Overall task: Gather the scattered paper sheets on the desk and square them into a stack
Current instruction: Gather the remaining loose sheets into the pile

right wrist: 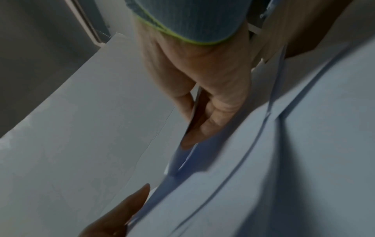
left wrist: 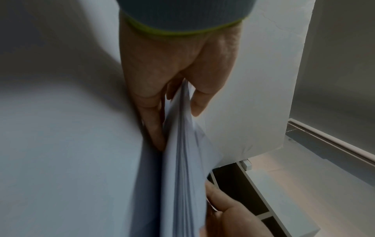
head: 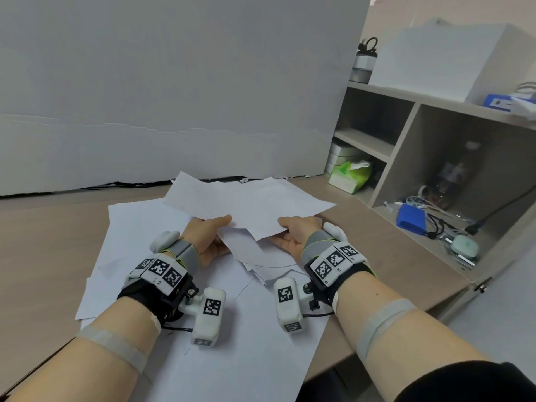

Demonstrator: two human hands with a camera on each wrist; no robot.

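Observation:
My two hands hold an uneven bundle of white paper sheets [head: 249, 201] just above the desk, its corners fanned out toward the back. My left hand [head: 216, 236] pinches the bundle's near left edge, thumb on top and fingers beneath. My right hand [head: 290, 232] pinches the near right edge the same way. In the left wrist view my left hand [left wrist: 178, 128] clamps the layered sheet edges [left wrist: 182, 168]. The right wrist view shows my right hand [right wrist: 192, 128] closed over the paper's edge [right wrist: 243, 160]. More loose sheets [head: 150, 250] lie overlapping on the desk under my wrists.
A white board [head: 174, 97] stands along the back of the wooden desk [head: 43, 256]. On the right is a shelf unit [head: 403, 146] holding a green tissue pack [head: 348, 177], a blue box [head: 412, 219] and cables. The desk's edge runs close past my right forearm.

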